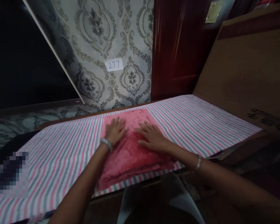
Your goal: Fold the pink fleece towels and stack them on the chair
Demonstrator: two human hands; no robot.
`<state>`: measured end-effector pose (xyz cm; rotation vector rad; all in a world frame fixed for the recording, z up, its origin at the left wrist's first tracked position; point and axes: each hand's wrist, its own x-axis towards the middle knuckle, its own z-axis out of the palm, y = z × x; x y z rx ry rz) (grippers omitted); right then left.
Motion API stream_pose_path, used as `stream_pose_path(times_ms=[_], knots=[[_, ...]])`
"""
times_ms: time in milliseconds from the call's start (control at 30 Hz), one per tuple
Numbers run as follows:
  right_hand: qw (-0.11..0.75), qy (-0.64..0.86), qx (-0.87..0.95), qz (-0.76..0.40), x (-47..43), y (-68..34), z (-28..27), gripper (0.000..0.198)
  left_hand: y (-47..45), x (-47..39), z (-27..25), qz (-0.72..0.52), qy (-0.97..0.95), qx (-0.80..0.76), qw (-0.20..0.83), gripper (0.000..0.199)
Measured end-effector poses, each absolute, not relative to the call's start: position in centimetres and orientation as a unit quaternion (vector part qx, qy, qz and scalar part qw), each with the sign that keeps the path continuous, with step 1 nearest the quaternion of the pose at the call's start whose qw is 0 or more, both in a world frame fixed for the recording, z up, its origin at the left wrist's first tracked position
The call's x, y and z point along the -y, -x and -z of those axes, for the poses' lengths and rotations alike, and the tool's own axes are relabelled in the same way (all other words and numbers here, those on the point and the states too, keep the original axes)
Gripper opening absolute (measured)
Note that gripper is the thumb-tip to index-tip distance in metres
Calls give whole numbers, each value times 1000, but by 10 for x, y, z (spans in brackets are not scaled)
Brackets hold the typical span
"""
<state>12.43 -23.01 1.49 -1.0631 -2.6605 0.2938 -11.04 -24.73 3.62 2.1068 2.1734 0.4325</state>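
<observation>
Flat beneath both spread, empty hands lies a plush pink folded cloth (132, 149).

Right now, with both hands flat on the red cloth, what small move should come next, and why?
Probably sweep the left hand and right hand apart toward the edges of the red cloth: both palms lie flat near its far middle, and soft creases show nearer you.

A small white paper label (114, 65) is showing the handwritten number "277" in blue; it is sitting on the patterned wallpaper (95, 37) behind the far edge of the table. Dark printed characters (262, 115) are appearing on the cardboard sheet (247, 71) at right, too blurred to be read.
</observation>
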Motion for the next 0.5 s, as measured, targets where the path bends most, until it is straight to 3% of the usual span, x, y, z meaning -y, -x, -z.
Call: stream_pose_path(times_ms=[267, 500], knots=[[145, 368, 915, -79, 265, -134, 24, 67, 113, 316, 16, -114, -754, -647, -21, 66], [167, 372, 909, -87, 265, -136, 24, 62, 133, 309, 2, -118, -764, -629, 86, 69]])
